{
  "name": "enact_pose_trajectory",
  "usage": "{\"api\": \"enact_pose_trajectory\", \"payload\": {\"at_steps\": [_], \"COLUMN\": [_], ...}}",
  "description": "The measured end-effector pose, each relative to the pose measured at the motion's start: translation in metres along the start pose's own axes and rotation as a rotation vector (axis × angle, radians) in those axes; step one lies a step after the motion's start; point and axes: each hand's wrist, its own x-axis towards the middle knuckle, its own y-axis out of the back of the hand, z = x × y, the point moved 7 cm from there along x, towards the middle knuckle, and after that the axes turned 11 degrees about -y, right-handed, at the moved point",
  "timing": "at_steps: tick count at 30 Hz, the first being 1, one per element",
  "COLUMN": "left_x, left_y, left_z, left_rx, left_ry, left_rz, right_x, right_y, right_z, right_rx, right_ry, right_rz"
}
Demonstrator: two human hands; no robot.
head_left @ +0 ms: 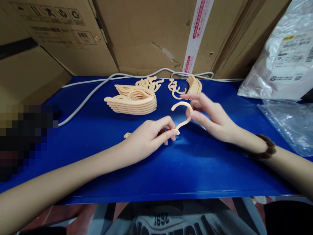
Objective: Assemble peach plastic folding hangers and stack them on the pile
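Note:
My left hand (153, 137) is closed around a beige hanger piece; one end (127, 134) pokes out past the knuckles, and the palm hides most of it. At the fingertips of that hand is the lower end of a curved hanger hook (184, 124). My right hand (211, 116) pinches the hook along its outer curve, thumb in front, index finger raised above it. Beyond my left hand stand stacked beige hanger pieces (137, 103), with loose hooks (149, 84) behind them. More hooks (174, 88) lie beyond my right hand, beside a smaller stack of curved pieces (195, 85).
Cardboard boxes (151, 36) wall off the back of the blue table (156, 173). A white cable (84, 103) runs across the left and along the back. To the right are a plastic mailing bag (274, 71) and a clear plastic bag (288, 124).

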Motion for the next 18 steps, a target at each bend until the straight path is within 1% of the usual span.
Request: {"api": "enact_pose_trajectory", "payload": {"at_steps": [2, 3, 4, 6, 8, 12, 15, 18], "left_x": [0.0, 0.0, 0.0, 0.0, 0.0, -0.001, -0.001, 0.0], "left_y": [-0.005, -0.008, -0.011, -0.016, -0.018, -0.017, -0.016, -0.015], "left_z": [-0.009, -0.012, -0.016, -0.02, -0.023, -0.026, -0.027, -0.027], "left_rx": [-0.308, -0.43, -0.529, -0.669, -0.755, -0.824, -0.827, -0.828], "left_ry": [0.11, 0.16, 0.203, 0.265, 0.303, 0.333, 0.353, 0.354], "left_rz": [0.017, 0.026, 0.031, 0.026, 0.021, 0.025, 0.024, 0.026], "right_x": [0.006, 0.008, 0.011, 0.019, 0.026, 0.03, 0.03, 0.027], "right_y": [0.022, 0.034, 0.044, 0.053, 0.054, 0.049, 0.041, 0.041], "right_z": [0.008, 0.014, 0.021, 0.038, 0.053, 0.07, 0.067, 0.054], "right_rx": [-0.153, -0.257, -0.364, -0.526, -0.624, -0.717, -0.895, -1.062], "right_ry": [-0.036, -0.067, -0.106, -0.165, -0.177, -0.23, -0.245, -0.203], "right_rz": [0.186, 0.303, 0.382, 0.391, 0.336, 0.287, 0.262, 0.325]}}
